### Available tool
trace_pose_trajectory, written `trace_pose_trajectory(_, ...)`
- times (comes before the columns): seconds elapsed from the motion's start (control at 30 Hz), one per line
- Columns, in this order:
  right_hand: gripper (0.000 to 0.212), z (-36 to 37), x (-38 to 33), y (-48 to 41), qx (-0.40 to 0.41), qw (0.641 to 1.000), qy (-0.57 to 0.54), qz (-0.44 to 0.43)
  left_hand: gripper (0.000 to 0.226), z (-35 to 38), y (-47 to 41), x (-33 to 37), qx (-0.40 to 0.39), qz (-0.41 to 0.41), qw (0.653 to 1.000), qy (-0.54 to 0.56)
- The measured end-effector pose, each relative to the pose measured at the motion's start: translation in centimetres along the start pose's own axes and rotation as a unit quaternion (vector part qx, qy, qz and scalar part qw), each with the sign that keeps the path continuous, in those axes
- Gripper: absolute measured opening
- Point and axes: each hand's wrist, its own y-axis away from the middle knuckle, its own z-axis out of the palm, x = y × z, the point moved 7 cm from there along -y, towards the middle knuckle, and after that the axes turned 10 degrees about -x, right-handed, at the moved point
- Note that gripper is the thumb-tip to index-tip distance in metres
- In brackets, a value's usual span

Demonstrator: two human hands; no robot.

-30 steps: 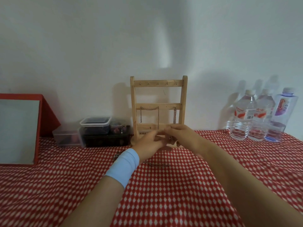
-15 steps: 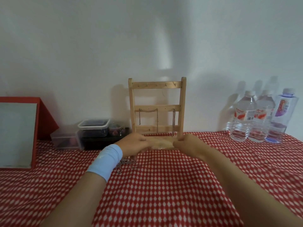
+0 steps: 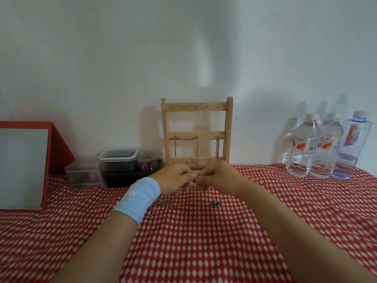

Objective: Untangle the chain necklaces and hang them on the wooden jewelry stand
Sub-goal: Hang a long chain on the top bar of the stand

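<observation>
The wooden jewelry stand (image 3: 196, 107) stands upright against the wall, with chains (image 3: 186, 138) draped from its middle bar. My left hand (image 3: 173, 178) and my right hand (image 3: 217, 175) meet fingertip to fingertip just in front of the stand's base, pinched together on a thin chain that is mostly hidden between the fingers. A loose tangle of chain (image 3: 161, 204) lies on the red checked cloth below my left wrist. A small coil of chain (image 3: 215, 204) lies under my right hand.
Stacked plastic containers (image 3: 118, 158) sit left of the stand. A red-framed board (image 3: 24, 166) leans at far left. Three water bottles (image 3: 326, 146) stand at the back right. The red checked tablecloth (image 3: 193, 242) covers the table.
My hands had spread apart half a second ago and have come back together in front of the stand's base. The small coil of chain now shows on the cloth.
</observation>
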Motion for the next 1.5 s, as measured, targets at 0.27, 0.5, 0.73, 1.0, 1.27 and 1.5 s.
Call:
trace_pose_trajectory(0.27, 0.020, -3.2, 2.5, 0.5, 0.127, 0.940, -0.307, 0.072, 0.045, -2.7, 1.2, -3.6, 0.024, -0.104, 0.994, -0.033)
trace_pose_trajectory(0.5, 0.035, -4.4, 4.2, 1.1, 0.148, 0.920, -0.345, 0.115, 0.040, -3.9, 1.8, -4.4, 0.064, 0.106, 0.754, 0.646)
trace_pose_trajectory(0.73, 0.023, -4.4, 0.9, 1.5, 0.090, 0.963, -0.253, 0.000, 0.022, -4.0, 1.1, 0.1, 0.058, 0.187, 0.727, 0.658)
trace_pose_trajectory(1.0, 0.026, -6.3, -5.2, 1.4, 0.174, 0.982, 0.006, -0.071, 0.046, -2.7, -0.9, 5.5, -0.017, 0.101, 0.946, 0.309)
trace_pose_trajectory(1.27, 0.065, -7.4, -6.2, 0.4, 0.109, 0.960, -0.246, -0.078, 0.027, -5.2, -1.7, 8.0, -0.017, 0.124, 0.956, 0.266)
trace_pose_trajectory(1.5, 0.022, -8.7, -6.3, 0.5, 0.026, 0.954, -0.286, -0.085, 0.037, -7.2, -0.8, 9.3, -0.044, 0.141, 0.952, 0.269)
